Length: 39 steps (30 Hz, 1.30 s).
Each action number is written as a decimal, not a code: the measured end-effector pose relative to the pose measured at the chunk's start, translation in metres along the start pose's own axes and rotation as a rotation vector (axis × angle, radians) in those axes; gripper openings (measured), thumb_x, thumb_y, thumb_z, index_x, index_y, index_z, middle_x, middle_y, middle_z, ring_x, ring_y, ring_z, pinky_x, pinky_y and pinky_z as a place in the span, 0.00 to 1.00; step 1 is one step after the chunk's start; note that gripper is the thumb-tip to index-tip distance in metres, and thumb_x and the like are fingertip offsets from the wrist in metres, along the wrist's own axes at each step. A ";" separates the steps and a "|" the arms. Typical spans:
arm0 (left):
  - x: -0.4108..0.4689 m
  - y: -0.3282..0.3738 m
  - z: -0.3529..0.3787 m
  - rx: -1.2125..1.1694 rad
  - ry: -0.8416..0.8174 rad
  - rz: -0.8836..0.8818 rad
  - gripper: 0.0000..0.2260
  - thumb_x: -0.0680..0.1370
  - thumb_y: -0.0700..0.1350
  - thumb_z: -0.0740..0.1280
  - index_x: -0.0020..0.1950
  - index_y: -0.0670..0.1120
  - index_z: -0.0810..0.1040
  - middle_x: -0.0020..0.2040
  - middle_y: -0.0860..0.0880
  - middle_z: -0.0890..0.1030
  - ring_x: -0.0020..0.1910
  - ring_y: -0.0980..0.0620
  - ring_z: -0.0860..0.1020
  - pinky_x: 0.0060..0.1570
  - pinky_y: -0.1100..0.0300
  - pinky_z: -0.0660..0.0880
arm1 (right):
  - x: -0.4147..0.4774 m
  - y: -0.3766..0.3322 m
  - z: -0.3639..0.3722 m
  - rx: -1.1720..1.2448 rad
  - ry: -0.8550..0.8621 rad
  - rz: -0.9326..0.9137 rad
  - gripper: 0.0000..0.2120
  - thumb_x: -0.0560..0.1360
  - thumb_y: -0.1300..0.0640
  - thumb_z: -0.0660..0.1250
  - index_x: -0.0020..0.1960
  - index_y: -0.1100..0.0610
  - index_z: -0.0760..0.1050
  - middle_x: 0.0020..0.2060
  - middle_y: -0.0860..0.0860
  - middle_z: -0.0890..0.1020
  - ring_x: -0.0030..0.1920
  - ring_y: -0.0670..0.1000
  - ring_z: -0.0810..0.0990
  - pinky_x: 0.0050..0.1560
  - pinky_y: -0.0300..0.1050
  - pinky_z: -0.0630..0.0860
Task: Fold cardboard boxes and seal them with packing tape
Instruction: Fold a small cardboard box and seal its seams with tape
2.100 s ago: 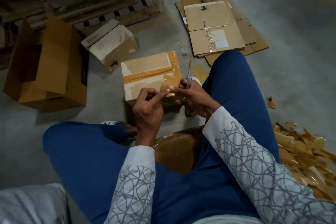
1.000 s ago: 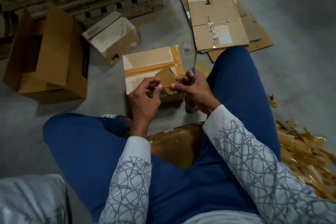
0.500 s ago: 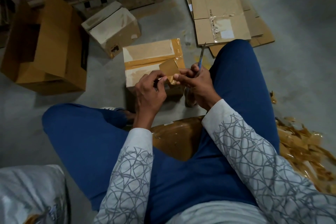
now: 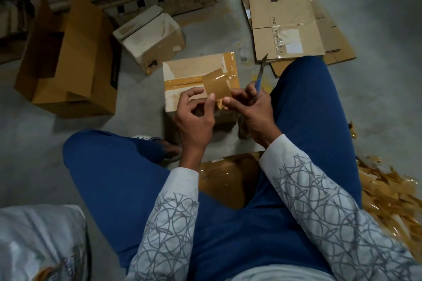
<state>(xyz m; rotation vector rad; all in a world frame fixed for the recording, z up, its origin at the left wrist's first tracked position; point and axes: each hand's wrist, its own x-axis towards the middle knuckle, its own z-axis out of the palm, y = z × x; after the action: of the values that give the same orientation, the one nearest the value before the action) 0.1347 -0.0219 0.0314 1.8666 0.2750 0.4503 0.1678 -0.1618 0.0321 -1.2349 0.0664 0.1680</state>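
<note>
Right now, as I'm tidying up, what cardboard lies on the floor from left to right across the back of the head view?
large open box → small dusty box → stack of flattened boxes. The taped box, nearer the person, overlaps the small one sideways, so it is left out.

The person wears a pale grey top with long sleeves. The left sleeve (image 4: 169, 223), at 6 o'clock, and the right sleeve (image 4: 319, 207), at 4 o'clock, have thin dark curvy lines that cross like scribbles. The left hand (image 4: 196, 121) and the right hand (image 4: 257, 113) are bare. The trousers (image 4: 118, 180) are deep blue. One foot wears a sandal (image 4: 148, 138) with a white strap.
</note>
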 end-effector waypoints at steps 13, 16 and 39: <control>0.005 -0.005 0.007 0.016 0.116 -0.260 0.14 0.74 0.43 0.77 0.58 0.41 0.85 0.43 0.55 0.84 0.43 0.60 0.85 0.46 0.56 0.84 | -0.004 0.012 0.010 -0.152 0.086 -0.036 0.21 0.73 0.72 0.73 0.44 0.56 0.62 0.43 0.49 0.87 0.52 0.51 0.86 0.51 0.46 0.83; 0.004 -0.006 0.008 -0.009 0.116 -0.232 0.13 0.74 0.42 0.77 0.58 0.43 0.85 0.44 0.56 0.84 0.45 0.58 0.85 0.48 0.55 0.84 | -0.005 0.012 0.009 -0.179 0.096 -0.044 0.20 0.73 0.72 0.73 0.44 0.56 0.63 0.43 0.48 0.87 0.53 0.50 0.86 0.51 0.45 0.83; 0.001 -0.009 0.010 -0.102 0.089 -0.239 0.07 0.78 0.44 0.74 0.55 0.46 0.85 0.44 0.54 0.85 0.46 0.58 0.84 0.44 0.64 0.81 | -0.005 0.016 0.008 -0.296 0.171 -0.110 0.17 0.73 0.64 0.76 0.44 0.51 0.69 0.51 0.56 0.86 0.57 0.53 0.85 0.58 0.62 0.81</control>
<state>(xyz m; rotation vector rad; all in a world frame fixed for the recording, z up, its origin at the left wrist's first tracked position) 0.1406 -0.0267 0.0200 1.6912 0.5199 0.3764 0.1598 -0.1497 0.0200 -1.5428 0.1248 -0.0261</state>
